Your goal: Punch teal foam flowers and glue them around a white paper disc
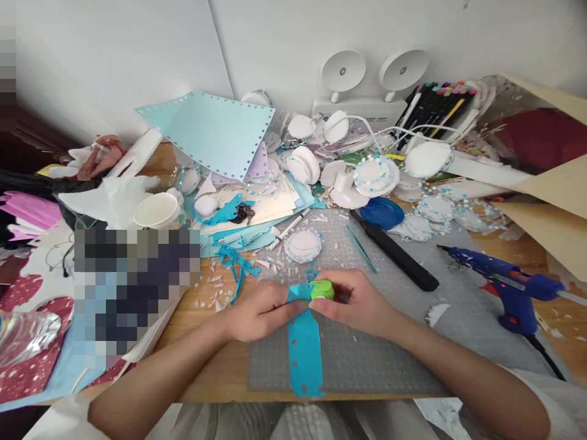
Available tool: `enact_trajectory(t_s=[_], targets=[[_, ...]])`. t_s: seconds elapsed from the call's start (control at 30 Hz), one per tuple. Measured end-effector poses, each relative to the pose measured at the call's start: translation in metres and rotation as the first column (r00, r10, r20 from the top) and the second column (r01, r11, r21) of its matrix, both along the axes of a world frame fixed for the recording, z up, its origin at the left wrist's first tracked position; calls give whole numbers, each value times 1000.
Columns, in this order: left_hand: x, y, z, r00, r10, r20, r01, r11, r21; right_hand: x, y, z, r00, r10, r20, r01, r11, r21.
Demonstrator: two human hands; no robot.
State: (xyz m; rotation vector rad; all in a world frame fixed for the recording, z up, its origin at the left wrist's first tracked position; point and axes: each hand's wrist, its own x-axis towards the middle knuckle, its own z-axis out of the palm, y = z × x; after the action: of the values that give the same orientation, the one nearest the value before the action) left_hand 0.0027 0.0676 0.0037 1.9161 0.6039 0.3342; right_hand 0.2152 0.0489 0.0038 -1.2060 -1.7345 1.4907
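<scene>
Near the worktop's (220, 382) front edge, see, pinched in the left hand (259, 310), a blue strip (305, 351) pointed lengthwise toward that edge; at its far end, rightward, a green punch (323, 287) grasped by the nearer right hand (364, 300).

The wooden desk (220, 374) carries a grey gridded cutting mat (367, 370) at its near middle. Blue paper scraps (238, 286) litter the wood to the left; a blue glue gun (513, 296) lies at the right.
</scene>
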Motion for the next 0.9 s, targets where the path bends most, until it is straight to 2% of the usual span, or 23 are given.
enact_trajectory(t_s=[0.17,0.53,0.67,0.9], targets=[[0,1,2,1000,9,-9,-9,997,-75,1,-1,3,998,56,-34,-56,998,-4],[1,0,2,999,22,-42,-22,1000,-18,-4,-3,-1,996,30,-84,-26,999,44],[1,0,2,999,-10,-46,12,998,57,-5,-5,-3,990,-1,-143,6,1000,30],[2,0,-2,998,-54,-40,61,979,195,-10,-9,-7,954,47,-297,-82,991,-105]])
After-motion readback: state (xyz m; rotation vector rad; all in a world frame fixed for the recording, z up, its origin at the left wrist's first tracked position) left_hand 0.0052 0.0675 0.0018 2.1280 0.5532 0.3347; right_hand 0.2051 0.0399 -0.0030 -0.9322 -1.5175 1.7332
